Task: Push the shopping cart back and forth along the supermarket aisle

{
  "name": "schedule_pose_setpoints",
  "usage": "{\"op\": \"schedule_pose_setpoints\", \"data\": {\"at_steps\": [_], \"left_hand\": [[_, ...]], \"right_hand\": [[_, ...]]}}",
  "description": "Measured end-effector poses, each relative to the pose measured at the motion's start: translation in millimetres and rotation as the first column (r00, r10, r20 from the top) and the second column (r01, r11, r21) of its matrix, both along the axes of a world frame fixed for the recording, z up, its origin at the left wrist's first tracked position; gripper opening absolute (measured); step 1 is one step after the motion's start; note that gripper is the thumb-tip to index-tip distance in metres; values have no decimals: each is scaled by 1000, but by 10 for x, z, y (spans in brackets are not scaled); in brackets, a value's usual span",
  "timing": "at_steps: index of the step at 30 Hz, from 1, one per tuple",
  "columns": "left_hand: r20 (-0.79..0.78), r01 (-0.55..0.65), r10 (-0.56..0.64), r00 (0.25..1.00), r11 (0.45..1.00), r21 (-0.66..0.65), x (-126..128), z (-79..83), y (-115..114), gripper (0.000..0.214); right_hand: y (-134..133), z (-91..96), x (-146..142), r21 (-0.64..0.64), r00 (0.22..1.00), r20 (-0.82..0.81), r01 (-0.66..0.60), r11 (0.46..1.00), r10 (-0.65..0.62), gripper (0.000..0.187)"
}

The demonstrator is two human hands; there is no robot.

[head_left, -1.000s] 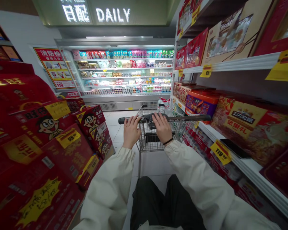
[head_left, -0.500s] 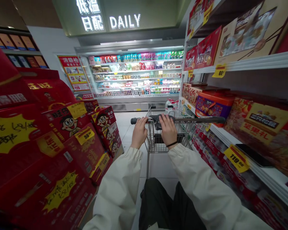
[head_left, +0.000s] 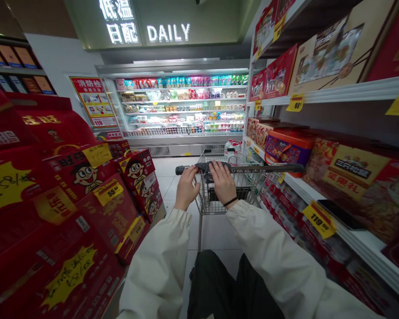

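Both hands on the shopping cart (head_left: pixel 216 201), mid-aisle.
My left hand (head_left: pixel 186 188) and right hand (head_left: pixel 223 181) have their fingers curled shut round the cart handle (head_left: pixel 269 168). The cart stands just ahead on the floor, between the red gift boxes (head_left: pixel 86 195) and the shelf (head_left: pixel 352 232). Pushing on calls for a straight line.

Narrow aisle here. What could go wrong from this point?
The cart handle ends close to the purple tub on the shelf and could snag it. Stacked red boxes crowd the left; the cart may clip them. The phone near the shelf edge might get knocked off.
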State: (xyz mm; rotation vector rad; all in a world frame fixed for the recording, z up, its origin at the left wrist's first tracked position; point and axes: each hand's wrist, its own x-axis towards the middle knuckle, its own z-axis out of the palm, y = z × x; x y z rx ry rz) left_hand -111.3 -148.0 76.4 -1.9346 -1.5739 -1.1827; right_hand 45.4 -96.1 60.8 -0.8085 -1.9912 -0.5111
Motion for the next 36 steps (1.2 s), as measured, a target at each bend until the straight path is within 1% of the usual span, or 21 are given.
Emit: {"op": "schedule_pose_setpoints", "data": {"at_steps": [3,6,9,11,13,15,17,18,20,22,25,28,31,33,36], "left_hand": [[-11,9,-9,1000,1000,-16,14,37,-35,61],[-15,9,-10,1000,1000,-20,-9,54,-53,62],[-14,-1,0,1000,1000,-28,-27,73,-51,60],[-15,-27,26,1000,999,-25,42,98,-26,59],[-34,-36,35,999,999,-27,221,129,28,61],[-85,17,-21,996,998,-57,491,152,109,65],[-144,78,-92,985,992,-101,772,157,199,68],[-159,88,-108,981,988,-124,884,151,240,70],[-173,92,-117,978,985,-148,1012,127,308,73],[-179,93,-119,977,985,-145,1016,101,351,74],[-194,102,-127,973,985,-136,922,77,384,74],[-195,109,-133,972,986,-130,886,65,410,75],[-172,111,-128,977,988,-104,914,45,440,74],[-158,111,-124,980,990,-92,916,33,458,72],[-157,119,-133,979,988,-94,867,26,477,71]], "right_hand": [[76,-27,269,24,1000,13,9,1000,-9,57],[166,-57,608,41,999,16,29,999,-29,60],[246,-92,957,37,997,11,71,997,-71,63],[284,-118,1107,34,994,-5,113,993,-113,63],[306,-137,1136,40,989,-22,150,988,-149,61],[318,-143,1059,50,986,-30,166,985,-164,60],[331,-139,955,65,987,-24,159,985,-158,60],[342,-136,923,74,989,-14,149,986,-148,60],[374,-135,941,97,991,11,128,987,-130,60],[427,-144,1083,111,992,28,123,986,-126,61],[546,-181,1432,98,987,3,162,982,-163,63],[673,-237,1712,77,960,-103,269,960,-261,64],[740,-296,1781,71,912,-200,379,923,-359,63],[748,-326,1779,86,910,-176,393,915,-375,62],[749,-342,1892,116,939,-51,344,932,-340,63]]}}
